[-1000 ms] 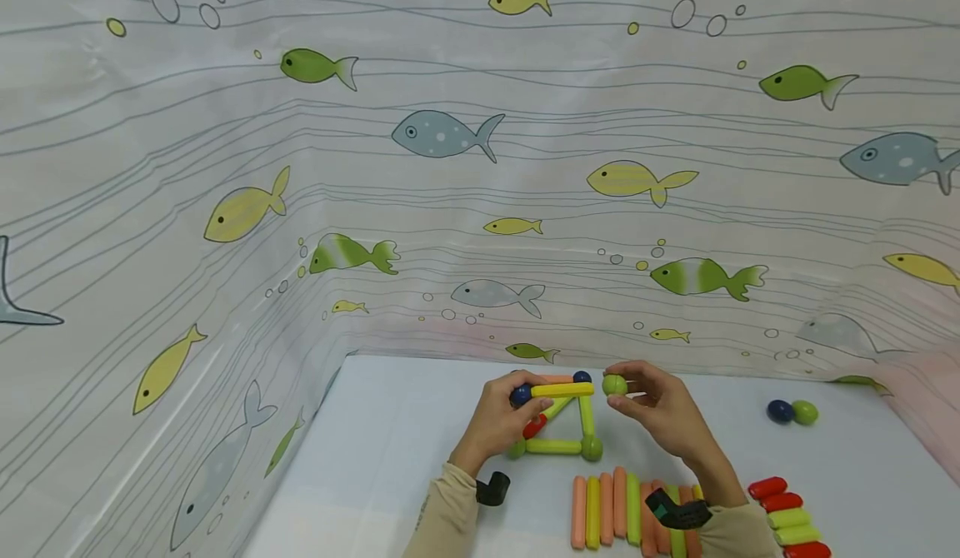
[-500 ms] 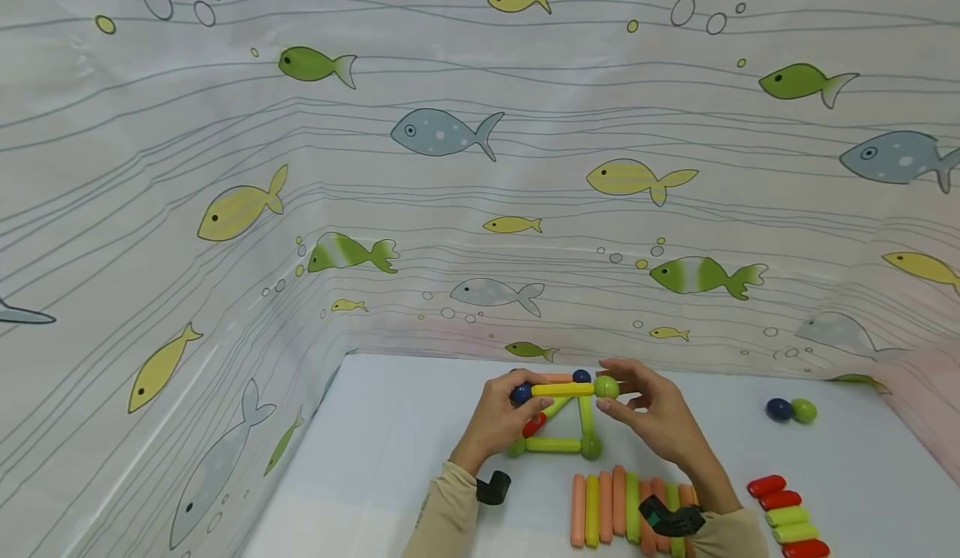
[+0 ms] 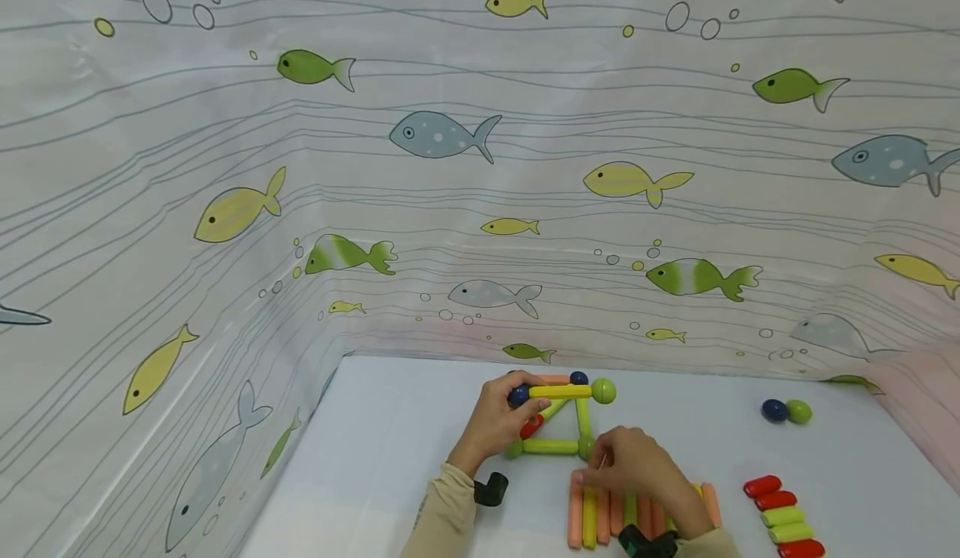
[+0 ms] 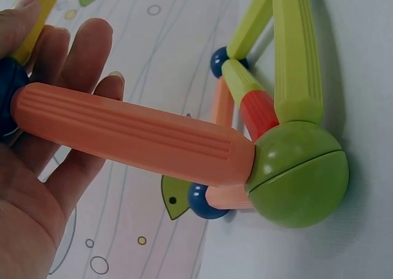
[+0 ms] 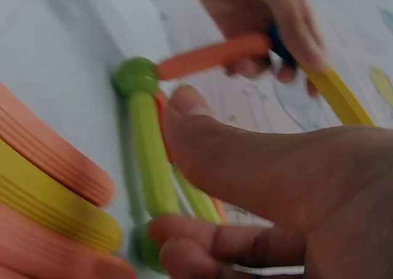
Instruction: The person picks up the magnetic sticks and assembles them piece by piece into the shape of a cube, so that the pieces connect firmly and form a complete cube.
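in the head view, the left hand pinches a yellow stick where it meets a blue ball, raised over the desk toward the far edge; the stick reaches right to a green ball on its free end, outside the fingers. the frame of sticks and balls sits just below that grip, its back close to the far edge. a broad white stretch lies between this hand and the desk's left edge. the right hand is farther from the far edge, over the row of sticks; whether its fingertips touch one cannot be told. toward the right edge lie a pair of balls and some short pieces. in the left wrist view, the thumb lies against the yellow stick beside the blue ball, and an orange stick slopes from that ball down to a green corner ball. in the right wrist view, thumb and fingers stand wide apart, the frame showing through the gap.
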Tool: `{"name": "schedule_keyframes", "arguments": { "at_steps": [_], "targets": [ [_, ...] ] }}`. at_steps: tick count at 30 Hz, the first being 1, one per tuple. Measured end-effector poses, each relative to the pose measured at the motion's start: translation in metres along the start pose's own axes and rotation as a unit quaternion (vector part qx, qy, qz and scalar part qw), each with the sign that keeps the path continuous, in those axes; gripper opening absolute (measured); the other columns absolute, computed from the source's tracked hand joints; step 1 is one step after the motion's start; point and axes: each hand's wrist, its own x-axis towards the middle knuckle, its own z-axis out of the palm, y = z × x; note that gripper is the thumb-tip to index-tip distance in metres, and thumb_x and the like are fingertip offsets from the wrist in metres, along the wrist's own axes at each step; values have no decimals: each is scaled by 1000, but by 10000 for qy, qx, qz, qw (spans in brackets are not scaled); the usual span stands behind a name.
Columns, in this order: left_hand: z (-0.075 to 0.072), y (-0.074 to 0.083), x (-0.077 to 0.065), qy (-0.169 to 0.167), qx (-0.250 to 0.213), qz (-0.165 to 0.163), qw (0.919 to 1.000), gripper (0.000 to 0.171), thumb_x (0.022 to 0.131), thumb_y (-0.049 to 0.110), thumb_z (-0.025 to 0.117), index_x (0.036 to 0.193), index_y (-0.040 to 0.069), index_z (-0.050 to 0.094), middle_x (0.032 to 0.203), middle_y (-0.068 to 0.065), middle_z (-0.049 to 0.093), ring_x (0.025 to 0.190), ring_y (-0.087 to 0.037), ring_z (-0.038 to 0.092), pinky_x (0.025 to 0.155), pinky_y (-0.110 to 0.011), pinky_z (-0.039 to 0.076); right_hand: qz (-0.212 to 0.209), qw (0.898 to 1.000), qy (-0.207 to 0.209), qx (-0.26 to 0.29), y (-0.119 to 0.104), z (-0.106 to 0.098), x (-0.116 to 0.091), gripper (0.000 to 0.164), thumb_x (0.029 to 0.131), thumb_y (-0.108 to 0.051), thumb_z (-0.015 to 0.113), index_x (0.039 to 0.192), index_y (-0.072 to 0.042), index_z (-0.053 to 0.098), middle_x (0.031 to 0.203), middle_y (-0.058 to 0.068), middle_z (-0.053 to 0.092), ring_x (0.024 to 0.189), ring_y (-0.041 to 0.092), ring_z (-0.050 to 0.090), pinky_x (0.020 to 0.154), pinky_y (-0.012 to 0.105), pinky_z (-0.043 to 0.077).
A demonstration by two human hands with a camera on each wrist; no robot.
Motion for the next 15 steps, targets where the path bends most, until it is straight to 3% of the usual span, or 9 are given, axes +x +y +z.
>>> {"name": "schedule_keyframes", "arguments": {
  "at_steps": [3, 7, 15],
  "targets": [
    [-1, -1, 0, -13, 36, 44, 10000, 21, 99, 20, 77, 119, 14, 74, 122, -7, 74, 98, -11, 69, 88, -20, 58, 397, 9975, 51, -586, -15, 15, -2, 42, 74, -49, 95, 69, -17, 67, 63, -4, 60, 56, 14, 55, 50, 29, 42],
    [-1, -2, 0, -3, 65, 26, 10000, 22, 99, 21, 77, 120, 16, 74, 120, -7, 75, 95, -10, 68, 87, -20, 58, 831, 9882, 247, -1267, -30, 30, -2, 51, 68, -53, 98, 66, -16, 62, 61, -2, 57, 54, 15, 54, 50, 29, 41],
    [-3, -2, -1, -41, -4, 17, 10000, 23, 100, 20, 76, 122, 14, 73, 110, -8, 73, 84, -11, 68, 82, -19, 58, 1153, 9828, 487, -1355, -39, 44, 1, 53, 66, -51, 100, 72, -13, 62, 63, 2, 55, 54, 17, 54, 50, 28, 41]
  ]
}}
